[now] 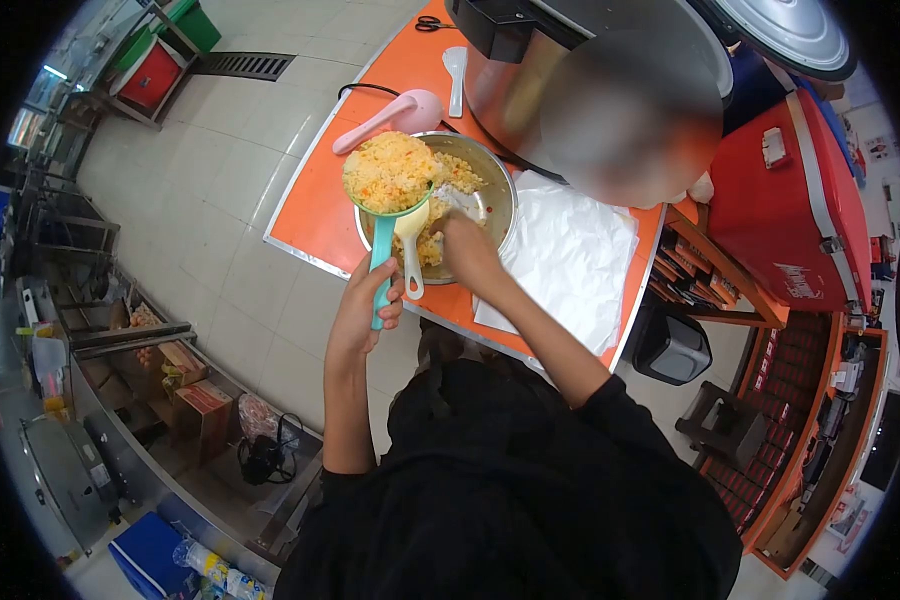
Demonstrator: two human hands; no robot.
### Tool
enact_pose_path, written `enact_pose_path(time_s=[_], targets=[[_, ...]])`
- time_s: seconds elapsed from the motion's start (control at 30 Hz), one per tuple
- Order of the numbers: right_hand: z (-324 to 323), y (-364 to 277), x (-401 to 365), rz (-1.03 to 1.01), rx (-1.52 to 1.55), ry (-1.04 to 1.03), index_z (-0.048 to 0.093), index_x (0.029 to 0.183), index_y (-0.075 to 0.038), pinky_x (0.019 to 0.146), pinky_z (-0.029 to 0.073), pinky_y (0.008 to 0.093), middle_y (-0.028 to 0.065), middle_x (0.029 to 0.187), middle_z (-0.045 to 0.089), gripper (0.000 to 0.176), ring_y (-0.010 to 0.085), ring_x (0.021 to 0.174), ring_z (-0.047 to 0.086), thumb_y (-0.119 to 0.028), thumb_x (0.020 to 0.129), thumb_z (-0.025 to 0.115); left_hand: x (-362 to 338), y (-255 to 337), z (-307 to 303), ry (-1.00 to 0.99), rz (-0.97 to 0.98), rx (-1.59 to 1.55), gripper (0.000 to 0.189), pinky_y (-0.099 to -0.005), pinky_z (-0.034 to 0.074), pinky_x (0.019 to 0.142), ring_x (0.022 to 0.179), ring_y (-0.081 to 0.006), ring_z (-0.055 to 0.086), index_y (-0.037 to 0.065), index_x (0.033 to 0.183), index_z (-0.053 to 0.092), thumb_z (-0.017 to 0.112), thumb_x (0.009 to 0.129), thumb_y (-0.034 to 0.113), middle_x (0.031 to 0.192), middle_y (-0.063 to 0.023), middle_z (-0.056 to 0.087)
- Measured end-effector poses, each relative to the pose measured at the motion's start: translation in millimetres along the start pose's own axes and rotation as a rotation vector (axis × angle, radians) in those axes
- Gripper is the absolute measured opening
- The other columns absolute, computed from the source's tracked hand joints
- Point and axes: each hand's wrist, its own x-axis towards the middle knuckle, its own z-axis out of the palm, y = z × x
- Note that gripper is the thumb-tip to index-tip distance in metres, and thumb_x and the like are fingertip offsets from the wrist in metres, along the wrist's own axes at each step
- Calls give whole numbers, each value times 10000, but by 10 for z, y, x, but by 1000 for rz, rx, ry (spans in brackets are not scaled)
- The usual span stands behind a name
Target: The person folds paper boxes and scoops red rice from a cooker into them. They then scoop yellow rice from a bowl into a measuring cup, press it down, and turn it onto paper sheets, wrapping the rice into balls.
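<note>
My left hand (pixel 363 305) is wrapped around the teal handle (pixel 382 262) of a scoop. The scoop is heaped with yellow rice (pixel 388 172) and held over the left side of a metal bowl (pixel 511 212). My right hand (pixel 468 252) reaches down into the bowl, its fingers mostly hidden. More rice (pixel 460 174) lies in the bowl, with something whitish close to that hand. Beside the teal handle a cream rice paddle (pixel 412 262) leans over the near rim of the bowl.
On the orange table (pixel 305 215) are a pink ladle (pixel 410 110), a white paddle (pixel 455 80), scissors (pixel 433 23) and white sheets (pixel 575 260). A large cooker (pixel 510 85) stands behind the bowl. To the right are a red cooler (pixel 800 210) and a stool (pixel 725 425).
</note>
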Motion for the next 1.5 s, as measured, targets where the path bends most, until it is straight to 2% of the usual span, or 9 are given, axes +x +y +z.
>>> enact_pose_path(time_s=[0.17, 0.3, 0.4, 0.47, 0.67, 0.73, 0.83, 1.2, 1.5], targets=[[126, -409, 45, 178, 102, -223, 387, 1062, 143, 569, 484, 420, 236, 721, 597, 488, 343, 685, 619, -206, 765, 556, 38, -59, 65, 28, 30, 14, 171, -163, 260, 334, 397, -27, 319, 107, 928, 419, 480, 885, 260, 611, 13, 391], [68, -156, 45, 185, 16, -143, 434, 1020, 111, 568, 483, 436, 248, 736, 600, 422, 365, 688, 617, -203, 762, 550, 19, -57, 116, 80, 76, 0, 149, -146, 213, 328, 393, -13, 306, 125, 898, 442, 489, 879, 265, 611, 30, 399], [-405, 264, -30, 150, 129, -248, 471, 962, 47, 457, 453, 352, 137, 654, 582, 324, 256, 531, 583, -239, 820, 520, 41, -99, 75, 90, 78, -15, 147, -150, 216, 327, 394, -15, 304, 138, 949, 434, 485, 882, 258, 615, 31, 393], [-746, 419, -64, 559, 911, -554, 477, 881, -33, 376, 330, 227, 0, 578, 457, 297, 103, 414, 418, -328, 897, 455, 51, -158, 82, 103, 73, -15, 154, -162, 238, 330, 397, -28, 317, 123, 948, 421, 482, 885, 250, 615, 18, 395], [-724, 292, -149, 469, 1581, -511, 427, 803, -97, 375, 206, 166, -45, 558, 328, 383, 27, 418, 280, -443, 935, 327, 188, -452, 159, 118, 1, 6, 150, -179, 268, 335, 403, -49, 340, 118, 980, 403, 471, 894, 220, 607, 1, 395], [-577, 446, -156, 430, 1543, -515, 451, 791, -53, 400, 295, 218, -13, 564, 379, 437, 77, 448, 364, -439, 939, 312, 217, -511, 172, 136, 18, 61, 147, -183, 274, 337, 404, -52, 339, 112, 984, 402, 469, 896, 208, 604, 0, 394], [-484, 268, -318, 264, 586, 50, 510, 889, 16, 577, 441, 447, 228, 728, 583, 417, 390, 623, 575, -369, 931, 356, 248, -504, 200, 144, 8, 185, 139, -182, 287, 342, 408, -54, 347, 98, 970, 404, 469, 894, 195, 606, -3, 401], [-555, 130, -442, 389, 241, -187, 527, 870, -1, 607, 457, 492, 248, 658, 579, 412, 415, 670, 583, -358, 933, 330, 322, -407, 231, 105, -207, 212, 110, -186, 281, 335, 409, -55, 346, 109, 923, 398, 480, 865, 155, 607, -1, 405], [-962, 200, -107, 153, 81, -193, 590, 838, -22, 616, 469, 441, 191, 717, 614, 439, 361, 696, 604, -401, 907, 382, 245, -390, 180, 101, -269, 95, 133, -162, 246, 340, 413, -38, 318, 132, 944, 410, 492, 845, 167, 619, 11, 403]])
